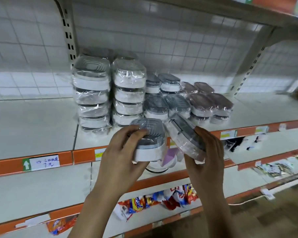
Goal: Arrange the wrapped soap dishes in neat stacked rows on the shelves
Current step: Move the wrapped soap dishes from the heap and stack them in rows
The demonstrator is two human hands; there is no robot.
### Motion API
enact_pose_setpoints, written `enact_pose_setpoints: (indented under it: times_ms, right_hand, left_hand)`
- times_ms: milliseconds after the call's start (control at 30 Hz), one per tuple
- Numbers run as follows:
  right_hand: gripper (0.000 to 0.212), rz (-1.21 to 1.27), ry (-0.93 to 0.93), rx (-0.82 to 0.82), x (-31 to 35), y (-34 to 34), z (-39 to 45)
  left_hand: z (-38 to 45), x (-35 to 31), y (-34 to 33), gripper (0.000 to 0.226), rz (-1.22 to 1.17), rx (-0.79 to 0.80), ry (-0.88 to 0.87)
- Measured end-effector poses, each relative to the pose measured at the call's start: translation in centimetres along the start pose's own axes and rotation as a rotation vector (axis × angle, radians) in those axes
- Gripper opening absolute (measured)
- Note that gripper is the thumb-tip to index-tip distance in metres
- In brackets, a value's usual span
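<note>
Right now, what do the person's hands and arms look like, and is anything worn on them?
Both arms are bare from the bottom edge of the frame up to the fingers: no sleeves, gloves, watch, bracelets or rings show on the left hand or the right hand. The nails look short and unpainted. No markings are visible on either forearm.

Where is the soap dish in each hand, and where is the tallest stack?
Left-hand soap dish (pixel 149 143), head view, on its white side band.
Right-hand soap dish (pixel 186 134), head view, on its tilted clear side.
Tallest stack (pixel 91 93), head view, on its middle.
</note>
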State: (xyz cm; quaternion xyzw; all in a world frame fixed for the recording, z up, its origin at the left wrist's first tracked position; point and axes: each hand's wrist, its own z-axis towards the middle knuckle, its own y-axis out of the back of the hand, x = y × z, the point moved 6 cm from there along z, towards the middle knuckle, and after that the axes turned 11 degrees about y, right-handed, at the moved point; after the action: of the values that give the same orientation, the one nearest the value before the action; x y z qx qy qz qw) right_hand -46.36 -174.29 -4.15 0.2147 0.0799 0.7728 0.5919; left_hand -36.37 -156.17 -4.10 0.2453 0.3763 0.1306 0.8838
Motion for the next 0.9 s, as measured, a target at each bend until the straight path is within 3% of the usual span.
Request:
enact_pose_setpoints:
  times_ms: [133,400,567,767,900]
  right_hand:
    - [0.06,0.015,-0.015,-0.021,-3.4,0.8,0.9]
    - [0.061,0.015,0.137,-0.068,-11.3,1.2,6.3]
    - [0.06,-0.055,0.212,0.01,-15.4,-1.3,10.4]
    - [0.064,0.007,0.268,0.274,-17.6,-7.2,11.5]
    - [0.055,0.058,0.251,0.503,-19.0,-10.4,10.4]
  left_hand:
    - [1.9,-1.6,-3.0,0.053,0.016,-0.011,-0.005]
    - [7.2,-5.6,-9.0,0.048,0.055,-0.174,-0.056]
    - [11.7,-5.4,-11.8,0.05,0.203,-0.15,-0.023]
    - [14.2,-2.1,-14.2,0.063,0.49,-0.04,0.102]
    - [13.9,-0.6,-15.2,0.072,0.683,0.051,0.196]
